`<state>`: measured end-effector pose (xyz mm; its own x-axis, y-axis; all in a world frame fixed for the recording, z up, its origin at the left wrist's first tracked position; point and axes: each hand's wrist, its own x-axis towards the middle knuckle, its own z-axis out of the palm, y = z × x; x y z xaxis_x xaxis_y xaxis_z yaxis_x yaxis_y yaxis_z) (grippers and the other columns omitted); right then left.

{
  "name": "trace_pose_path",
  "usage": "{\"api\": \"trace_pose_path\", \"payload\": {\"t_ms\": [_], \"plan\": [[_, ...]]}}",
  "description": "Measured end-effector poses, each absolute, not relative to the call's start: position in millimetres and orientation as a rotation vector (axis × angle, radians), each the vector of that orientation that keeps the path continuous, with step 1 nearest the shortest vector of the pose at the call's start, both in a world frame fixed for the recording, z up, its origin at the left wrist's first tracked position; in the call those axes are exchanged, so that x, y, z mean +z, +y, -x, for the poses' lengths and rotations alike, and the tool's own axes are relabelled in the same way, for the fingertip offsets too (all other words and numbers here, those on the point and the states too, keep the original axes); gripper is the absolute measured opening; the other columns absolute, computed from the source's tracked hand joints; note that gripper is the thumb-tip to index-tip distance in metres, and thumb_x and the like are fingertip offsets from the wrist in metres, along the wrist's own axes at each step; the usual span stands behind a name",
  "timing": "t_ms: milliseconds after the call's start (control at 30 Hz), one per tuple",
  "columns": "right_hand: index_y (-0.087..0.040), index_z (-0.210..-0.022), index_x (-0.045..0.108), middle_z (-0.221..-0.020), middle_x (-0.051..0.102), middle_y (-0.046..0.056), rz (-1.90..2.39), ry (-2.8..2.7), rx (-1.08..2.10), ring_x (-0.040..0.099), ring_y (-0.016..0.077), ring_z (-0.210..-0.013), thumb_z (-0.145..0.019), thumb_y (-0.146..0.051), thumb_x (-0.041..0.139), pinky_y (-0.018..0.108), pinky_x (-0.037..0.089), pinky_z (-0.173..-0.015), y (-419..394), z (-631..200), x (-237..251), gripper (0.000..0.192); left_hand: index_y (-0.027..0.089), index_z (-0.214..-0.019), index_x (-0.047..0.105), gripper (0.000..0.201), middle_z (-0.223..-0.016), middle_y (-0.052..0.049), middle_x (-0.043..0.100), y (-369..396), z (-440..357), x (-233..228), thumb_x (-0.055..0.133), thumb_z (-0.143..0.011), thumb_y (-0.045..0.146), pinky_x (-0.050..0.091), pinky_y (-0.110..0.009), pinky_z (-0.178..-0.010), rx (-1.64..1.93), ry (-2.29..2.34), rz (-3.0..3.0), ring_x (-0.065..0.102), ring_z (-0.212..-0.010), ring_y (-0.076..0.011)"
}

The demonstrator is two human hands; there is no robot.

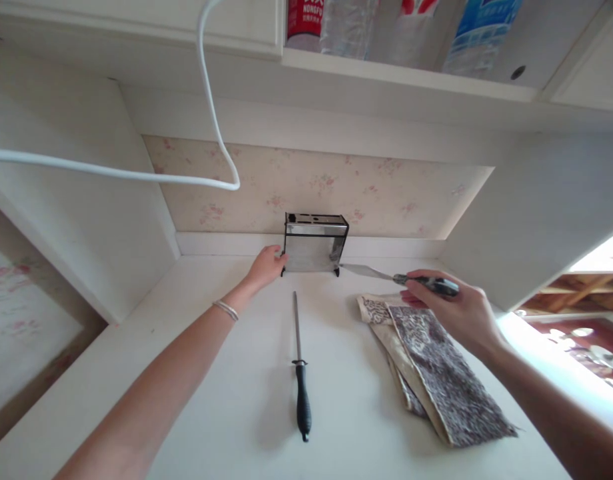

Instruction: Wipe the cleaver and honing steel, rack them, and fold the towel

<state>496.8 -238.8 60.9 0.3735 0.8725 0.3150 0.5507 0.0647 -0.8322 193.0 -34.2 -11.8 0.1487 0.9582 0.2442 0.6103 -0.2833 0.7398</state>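
A knife block with clear sides, black edges and a slotted metal top stands against the back wall. My left hand grips its left edge, the thumb side toward the front. In my right hand is a knife, its dark patterned handle in my fingers and its blade pointing left. The tip comes close to the block's lower right corner; whether they touch I cannot tell. Below the block lies a sharpening steel with a black handle. A folded brown and cream towel lies under my right hand.
The white counter is boxed in by side panels and an overhead shelf holding several plastic bottles. A white cable hangs in front at upper left. Floral wallpaper covers the back.
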Motion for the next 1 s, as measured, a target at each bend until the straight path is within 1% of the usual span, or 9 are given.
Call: {"api": "trace_pose_path", "payload": {"t_ms": [100,167,267,333,433,500,667,833,1000], "plan": [[-0.018,-0.095,0.070,-0.069,0.071,0.003,1.414,-1.133,0.272,0.071,0.0213,-0.065,-0.067,-0.043,0.077,0.033,0.063,-0.067,-223.9,-496.9,88.0,0.039,0.005,-0.130,0.045,0.051,-0.135,-0.023,0.048,0.1,-204.8,-12.8,0.050,-0.087,0.031,0.040,-0.035,-0.097,0.951,1.544,-2.057,0.056,-0.113,-0.0269],[-0.016,-0.091,0.070,-0.067,0.070,0.004,1.312,-1.065,0.213,0.071,0.0215,-0.062,-0.063,-0.041,0.080,0.032,0.063,-0.064,-212.1,-499.0,106.6,0.038,0.006,-0.129,0.048,0.046,-0.130,-0.023,0.052,12.6,-209.7,-18.0,0.049,-0.088,0.029,0.039,-0.036,-0.097,0.915,1.561,-2.114,0.054,-0.115,-0.0282],[-0.013,-0.088,0.070,-0.062,0.068,0.004,1.196,-0.975,0.185,0.069,0.0222,-0.056,-0.061,-0.037,0.082,0.034,0.063,-0.058,-194.1,-506.8,129.1,0.038,0.010,-0.123,0.053,0.038,-0.115,-0.020,0.063,22.4,-212.8,-26.6,0.045,-0.091,0.029,0.042,-0.037,-0.093,0.860,1.587,-2.170,0.059,-0.109,-0.0285],[-0.012,-0.088,0.069,-0.061,0.067,0.004,1.133,-0.955,0.165,0.069,0.0227,-0.055,-0.063,-0.034,0.080,0.036,0.063,-0.055,-183.8,-512.9,138.1,0.035,0.012,-0.125,0.051,0.038,-0.108,-0.019,0.066,26.3,-213.3,-30.7,0.041,-0.092,0.028,0.044,-0.036,-0.088,0.827,1.612,-2.190,0.062,-0.102,-0.0277],[-0.011,-0.093,0.068,-0.061,0.067,0.004,1.065,-1.003,0.125,0.069,0.0219,-0.055,-0.068,-0.027,0.075,0.035,0.062,-0.054,-172.0,-517.9,144.5,0.031,0.013,-0.128,0.048,0.038,-0.103,-0.017,0.068,29.4,-213.8,-33.6,0.037,-0.094,0.027,0.046,-0.035,-0.084,0.792,1.628,-2.223,0.065,-0.096,-0.0260],[-0.010,-0.094,0.067,-0.060,0.066,0.003,1.033,-1.035,0.107,0.068,0.0213,-0.055,-0.069,-0.024,0.072,0.035,0.061,-0.054,-166.1,-517.1,147.8,0.029,0.013,-0.125,0.050,0.037,-0.102,-0.017,0.068,28.5,-214.6,-33.7,0.036,-0.094,0.027,0.046,-0.034,-0.083,0.787,1.636,-2.246,0.065,-0.095,-0.0261],[-0.011,-0.085,0.063,-0.057,0.062,0.002,1.010,-1.037,0.141,0.067,0.0219,-0.053,-0.070,-0.025,0.068,0.035,0.058,-0.048,-156.0,-508.8,163.4,0.021,0.012,-0.119,0.054,0.036,-0.098,-0.019,0.068,13.7,-216.2,-31.8,0.032,-0.094,0.026,0.046,-0.035,-0.081,0.812,1.684,-2.278,0.064,-0.094,-0.0287],[-0.011,-0.076,0.059,-0.058,0.065,0.006,1.077,-1.036,0.266,0.065,0.0192,-0.051,-0.070,-0.028,0.066,0.029,0.055,-0.044,-151.0,-502.7,179.3,0.019,0.015,-0.125,0.051,0.038,-0.097,-0.015,0.068,-12.8,-207.7,-32.6,0.031,-0.094,0.026,0.046,-0.035,-0.081,0.817,1.685,-2.301,0.064,-0.092,-0.0268],[-0.010,-0.074,0.057,-0.052,0.064,0.007,1.113,-1.082,0.346,0.062,0.0178,-0.046,-0.071,-0.026,0.064,0.025,0.049,-0.039,-143.9,-498.2,189.5,0.017,0.018,-0.132,0.046,0.041,-0.101,-0.014,0.068,-36.3,-194.1,-34.8,0.029,-0.096,0.027,0.046,-0.036,-0.081,0.820,1.662,-2.318,0.064,-0.094,-0.0279]]}}
